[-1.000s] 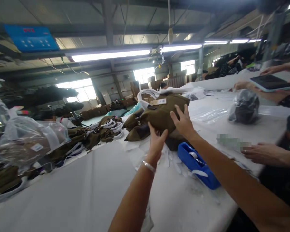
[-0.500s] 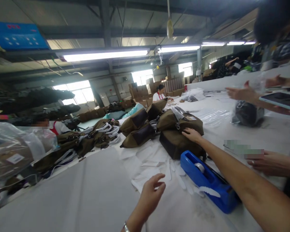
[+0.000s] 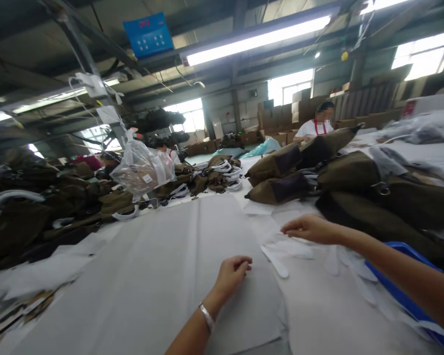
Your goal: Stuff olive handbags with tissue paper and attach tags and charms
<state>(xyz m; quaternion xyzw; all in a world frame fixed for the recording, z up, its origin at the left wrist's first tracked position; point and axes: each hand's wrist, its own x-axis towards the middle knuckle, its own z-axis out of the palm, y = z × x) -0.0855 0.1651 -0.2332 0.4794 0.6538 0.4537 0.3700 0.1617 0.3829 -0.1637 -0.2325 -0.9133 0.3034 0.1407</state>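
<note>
My left hand (image 3: 232, 277), with a silver bracelet at the wrist, is over the right part of a large white sheet (image 3: 163, 256). Its fingers are loosely bent and apart, holding nothing. Farther right, my right hand (image 3: 308, 229) is above a scatter of thin white paper pieces (image 3: 296, 247), fingers extended, nothing visible in them. Beyond it lie olive-green bags (image 3: 350, 172) with dark panels, heaped on the table. The blue tape dispenser (image 3: 395, 281) is partly hidden under my right forearm.
At the left are piled dark green bags (image 3: 25, 207) and a clear plastic bag (image 3: 142, 170) with brown contents. A person (image 3: 320, 123) in a white top is across the table. White strips (image 3: 276, 261) lie between my hands and the dispenser.
The view has swung left. My right hand has left the olive bag and come over the white papers. My left hand is now over the large sheet.
</note>
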